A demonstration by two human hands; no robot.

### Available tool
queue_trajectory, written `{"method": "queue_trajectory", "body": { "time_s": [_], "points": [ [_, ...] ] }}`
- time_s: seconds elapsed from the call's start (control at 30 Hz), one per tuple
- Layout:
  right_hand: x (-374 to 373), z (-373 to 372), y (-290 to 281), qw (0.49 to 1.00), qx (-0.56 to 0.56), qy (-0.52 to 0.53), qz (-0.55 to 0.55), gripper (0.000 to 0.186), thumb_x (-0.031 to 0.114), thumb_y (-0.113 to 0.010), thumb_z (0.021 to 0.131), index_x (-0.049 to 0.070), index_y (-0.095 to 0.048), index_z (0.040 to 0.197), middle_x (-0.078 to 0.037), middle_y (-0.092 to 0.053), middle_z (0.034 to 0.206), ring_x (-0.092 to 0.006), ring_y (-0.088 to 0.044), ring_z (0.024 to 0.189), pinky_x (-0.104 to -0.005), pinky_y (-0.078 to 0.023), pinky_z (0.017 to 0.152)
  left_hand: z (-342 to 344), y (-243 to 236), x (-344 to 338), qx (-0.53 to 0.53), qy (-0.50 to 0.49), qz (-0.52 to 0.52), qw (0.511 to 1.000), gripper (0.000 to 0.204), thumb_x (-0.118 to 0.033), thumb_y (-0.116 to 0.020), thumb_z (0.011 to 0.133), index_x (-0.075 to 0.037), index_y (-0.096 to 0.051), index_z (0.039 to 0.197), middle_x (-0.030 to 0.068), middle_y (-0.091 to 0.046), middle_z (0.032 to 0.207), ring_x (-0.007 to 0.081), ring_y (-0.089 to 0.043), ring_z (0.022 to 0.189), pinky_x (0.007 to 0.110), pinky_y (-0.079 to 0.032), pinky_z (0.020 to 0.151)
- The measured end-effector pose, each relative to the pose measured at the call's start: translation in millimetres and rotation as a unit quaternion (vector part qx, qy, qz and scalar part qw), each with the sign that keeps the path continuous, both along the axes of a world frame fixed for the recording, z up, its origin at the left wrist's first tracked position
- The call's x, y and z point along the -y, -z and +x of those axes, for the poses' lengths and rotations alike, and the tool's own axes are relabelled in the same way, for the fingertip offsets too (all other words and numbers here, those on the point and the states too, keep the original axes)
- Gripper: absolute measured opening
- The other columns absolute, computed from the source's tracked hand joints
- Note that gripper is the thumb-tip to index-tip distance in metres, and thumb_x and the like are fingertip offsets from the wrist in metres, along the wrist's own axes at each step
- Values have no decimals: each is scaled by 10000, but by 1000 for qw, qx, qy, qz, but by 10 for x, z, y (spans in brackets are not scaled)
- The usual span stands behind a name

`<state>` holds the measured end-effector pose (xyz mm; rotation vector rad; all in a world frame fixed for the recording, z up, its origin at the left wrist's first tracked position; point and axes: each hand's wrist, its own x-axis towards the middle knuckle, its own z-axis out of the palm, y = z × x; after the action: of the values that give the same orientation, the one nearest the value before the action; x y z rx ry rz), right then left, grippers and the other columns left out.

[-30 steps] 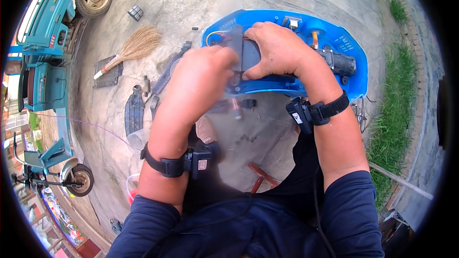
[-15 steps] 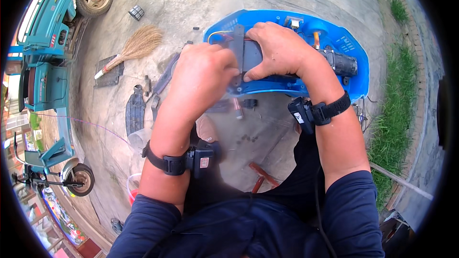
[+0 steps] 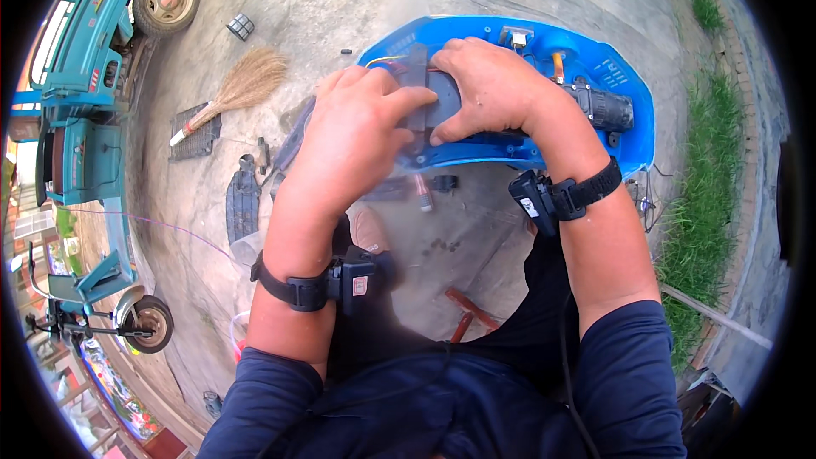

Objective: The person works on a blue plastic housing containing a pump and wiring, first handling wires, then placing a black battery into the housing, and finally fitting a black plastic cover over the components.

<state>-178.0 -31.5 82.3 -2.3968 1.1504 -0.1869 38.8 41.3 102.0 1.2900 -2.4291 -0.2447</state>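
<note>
A blue plastic shell [image 3: 633,140] lies ahead of me, with a black motor [image 3: 605,109], wires and a dark flat plate [image 3: 444,95] inside. A dark bar [image 3: 418,64] crosses the plate's left part. My left hand [image 3: 357,136] is at that bar, index finger reaching onto it, other fingers bent; what they hold is hidden. My right hand [image 3: 493,89] is closed round the plate, thumb at the near edge and fingers at the far edge.
A straw broom [image 3: 246,81] lies on a black grate, near dark parts [image 3: 242,204] on the concrete. A teal cargo tricycle [image 3: 89,85] stands left, with another vehicle [image 3: 144,327] below it. Grass [image 3: 705,204] edges the right; a reddish tool [image 3: 472,310] lies near my legs.
My left hand's fingers have loosened a little: the index finger now stretches further right over the bar and plate. My right hand and the shell are nearly still.
</note>
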Motion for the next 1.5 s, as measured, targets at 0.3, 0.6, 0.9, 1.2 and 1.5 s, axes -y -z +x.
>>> {"method": "queue_trajectory", "body": {
  "time_s": [0.3, 0.6, 0.9, 1.2, 1.5],
  "points": [
    [30, -30, -89, 998, -7, -21, 57, 781, 414, -950, 607, 2, -693, 1219, -185, -670, 1162, -384, -619, 1149, -440, -519, 1002, 2, -158, 179, 141, 80, -7, 987, 439, -99, -834, 714, -193, -763, 1138, 75, -640, 1036, 281, -631, 1064, 424, -488, 968],
    [14, -120, 6, 998, 35, -41, 24, 737, 367, -951, 600, 8, -693, 1190, -169, -673, 1119, -374, -619, 1121, -441, -517, 980, -24, -165, 437, 156, 241, -83, 954, 243, -178, -798, 749, -205, -713, 975, 46, -619, 1145, 252, -622, 1117, 407, -487, 989],
    [44, -50, -53, 998, 13, -51, 31, 682, 369, -925, 599, 37, -717, 1157, -157, -671, 1048, -371, -624, 1055, -448, -529, 931, 41, -123, 552, 161, 257, -28, 952, 405, -177, -875, 665, -190, -677, 1018, 48, -599, 1225, 263, -609, 1171, 403, -499, 956],
    [24, -16, -91, 998, 19, -44, 37, 666, 352, -915, 595, 43, -721, 1152, -158, -673, 1051, -373, -623, 1060, -454, -531, 928, -1, -133, 546, 157, 222, 11, 962, 505, -137, -887, 650, -118, -639, 1088, 84, -612, 1233, 319, -625, 1150, 429, -500, 972],
    [-4, -43, -111, 999, 19, -28, 32, 714, 386, -907, 610, 33, -723, 1202, -160, -678, 1108, -371, -633, 1106, -444, -535, 970, 144, -248, 467, 132, 114, 27, 984, 673, -312, -895, 732, -54, -633, 1296, 154, -644, 1362, 362, -590, 1297, 481, -443, 1101]
  ]
}}
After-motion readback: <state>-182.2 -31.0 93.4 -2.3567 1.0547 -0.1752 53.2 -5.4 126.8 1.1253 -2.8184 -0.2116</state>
